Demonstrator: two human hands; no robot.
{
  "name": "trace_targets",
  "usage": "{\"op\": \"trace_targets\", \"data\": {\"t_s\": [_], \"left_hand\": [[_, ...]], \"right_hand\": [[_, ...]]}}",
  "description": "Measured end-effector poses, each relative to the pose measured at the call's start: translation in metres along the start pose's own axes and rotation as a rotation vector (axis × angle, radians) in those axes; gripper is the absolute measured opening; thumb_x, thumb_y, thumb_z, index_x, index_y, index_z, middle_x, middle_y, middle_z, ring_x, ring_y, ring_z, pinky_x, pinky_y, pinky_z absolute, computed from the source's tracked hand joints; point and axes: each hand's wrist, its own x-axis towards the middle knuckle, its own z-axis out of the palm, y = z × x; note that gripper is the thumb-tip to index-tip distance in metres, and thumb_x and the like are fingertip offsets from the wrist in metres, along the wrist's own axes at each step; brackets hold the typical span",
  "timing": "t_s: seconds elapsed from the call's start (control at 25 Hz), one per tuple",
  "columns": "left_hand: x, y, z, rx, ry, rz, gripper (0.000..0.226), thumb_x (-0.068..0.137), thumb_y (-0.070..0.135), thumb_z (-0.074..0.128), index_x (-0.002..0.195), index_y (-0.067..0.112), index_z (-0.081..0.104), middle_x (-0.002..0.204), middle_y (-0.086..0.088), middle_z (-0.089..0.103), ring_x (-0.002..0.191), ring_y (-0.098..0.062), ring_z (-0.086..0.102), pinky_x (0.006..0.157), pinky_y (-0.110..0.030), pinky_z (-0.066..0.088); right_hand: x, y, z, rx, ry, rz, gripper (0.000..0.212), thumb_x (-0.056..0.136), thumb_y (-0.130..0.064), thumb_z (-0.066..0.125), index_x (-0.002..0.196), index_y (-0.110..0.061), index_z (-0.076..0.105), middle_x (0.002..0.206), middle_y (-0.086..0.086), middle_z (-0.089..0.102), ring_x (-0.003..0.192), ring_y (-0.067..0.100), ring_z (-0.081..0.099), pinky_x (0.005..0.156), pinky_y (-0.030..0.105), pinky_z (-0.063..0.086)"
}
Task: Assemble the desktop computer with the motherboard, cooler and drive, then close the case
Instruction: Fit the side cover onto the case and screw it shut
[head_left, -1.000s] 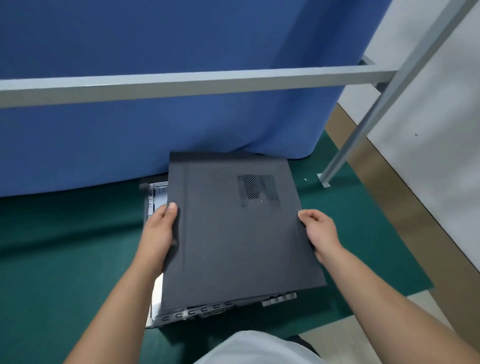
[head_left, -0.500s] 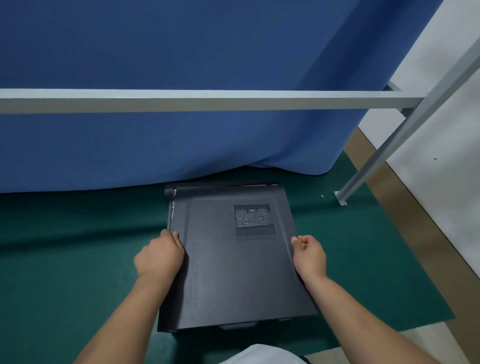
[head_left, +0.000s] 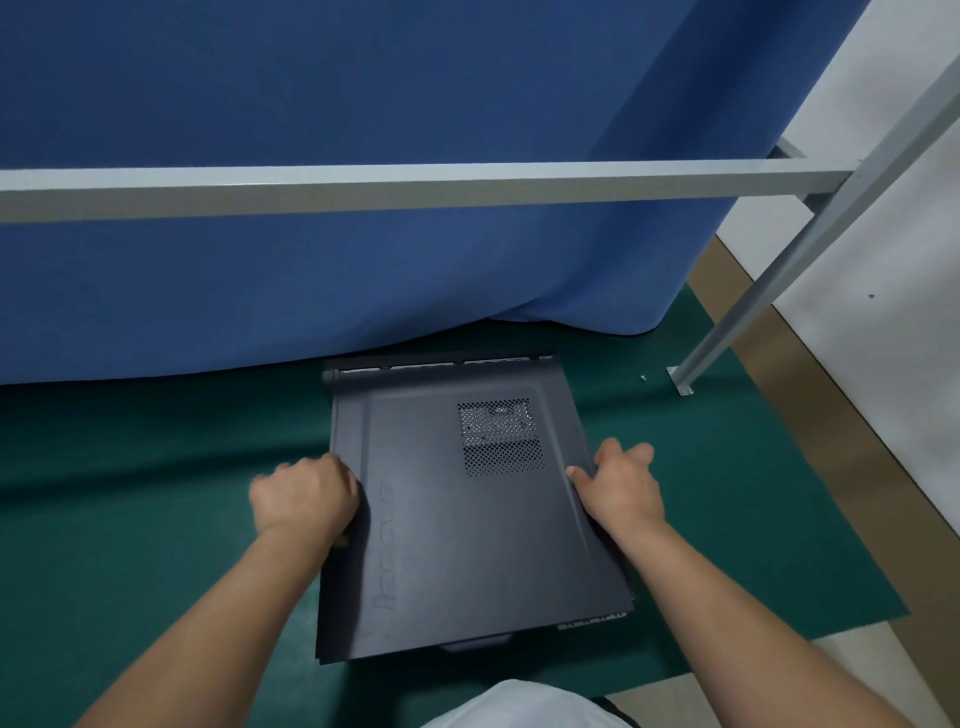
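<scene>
Dark grey side panel lies flat on top of the case, which rests on its side on the green mat. Only slivers of the case show: a dark strip with slots along the panel's far edge, and a bit of its rear fittings under the panel's near right corner. The panel sits slightly askew on the case, its near left corner overhanging.

Vent grille: perforated rectangle in the far right part of the panel; pale metal shows through its upper half. Embossed lettering runs lengthwise down the panel's left portion.

Left hand: at the panel's left edge, about midway along. Fingers curled down over the edge, knuckles up, gripping the panel. Fingertips hidden below the edge.

Right hand: at the panel's right edge, roughly opposite the left. Thumb lies on the panel's top surface; fingers are spread and loosely extended past the edge, somewhat blurred. Fingers are not closed round anything; the hand rests against the panel.

Beyond the panel's far edge a blue curtain hangs to the mat, nearly touching the case. A grey metal bar crosses in front of the curtain above the panel; a slanted grey leg meets the mat at a foot plate to the right of the panel's far corner. White cloth at the frame's bottom edge, nearer than the panel.
</scene>
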Motion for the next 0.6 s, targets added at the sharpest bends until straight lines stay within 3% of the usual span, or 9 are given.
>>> {"op": "trace_targets", "data": {"t_s": [0.12,0.16,0.24,0.28,0.36,0.6], "left_hand": [[-0.004,0.004,0.014,-0.192,0.221,0.141,0.026,0.096,0.027,0.054,0.111,0.007,0.062,0.115,-0.018,0.062,0.110,-0.038,0.057,0.077,-0.046,0.048],[-0.003,0.009,0.018,-0.266,0.216,0.197,0.040,0.099,0.031,0.053,0.129,0.004,0.058,0.136,-0.021,0.055,0.130,-0.039,0.049,0.094,-0.051,0.049],[-0.003,0.021,0.027,-0.347,0.075,0.238,0.065,0.106,0.045,0.037,0.160,0.011,0.025,0.170,-0.009,0.017,0.157,-0.027,0.011,0.124,-0.045,0.024],[-0.004,0.026,0.033,-0.370,0.052,0.223,0.069,0.106,0.049,0.029,0.164,0.015,0.013,0.172,-0.002,0.003,0.158,-0.021,-0.001,0.127,-0.043,0.014],[-0.006,0.029,0.044,-0.374,0.086,0.183,0.069,0.106,0.051,0.022,0.164,0.018,0.007,0.171,0.002,-0.004,0.158,-0.017,-0.006,0.128,-0.043,0.012],[0.001,0.030,0.051,-0.332,0.116,0.182,0.072,0.104,0.053,0.018,0.164,0.016,0.004,0.171,0.001,-0.006,0.158,-0.016,-0.007,0.127,-0.043,0.014]], "right_hand": [[0.007,0.000,0.007,-0.051,0.085,-0.186,0.055,0.096,-0.039,0.065,0.140,-0.012,0.046,0.150,0.013,0.030,0.131,0.036,0.044,0.102,0.043,0.046],[0.008,0.000,0.011,-0.075,0.084,-0.291,0.061,0.099,-0.038,0.061,0.150,-0.013,0.039,0.161,0.010,0.021,0.144,0.035,0.033,0.114,0.044,0.038],[0.010,-0.001,0.022,-0.130,0.015,-0.447,0.067,0.106,-0.044,0.042,0.163,-0.016,0.018,0.171,0.003,-0.001,0.158,0.025,0.004,0.127,0.041,0.014],[0.010,0.000,0.029,-0.154,-0.010,-0.480,0.067,0.108,-0.047,0.031,0.164,-0.018,0.009,0.171,0.001,-0.010,0.158,0.021,-0.008,0.128,0.040,0.004],[0.011,0.006,0.042,-0.206,0.019,-0.492,0.067,0.108,-0.050,0.018,0.164,-0.019,-0.002,0.169,-0.001,-0.017,0.155,0.016,-0.018,0.128,0.039,-0.002],[0.023,0.006,0.049,-0.288,0.070,-0.486,0.067,0.107,-0.049,0.015,0.163,-0.017,-0.002,0.170,0.001,-0.014,0.155,0.016,-0.018,0.128,0.040,-0.003]]}}
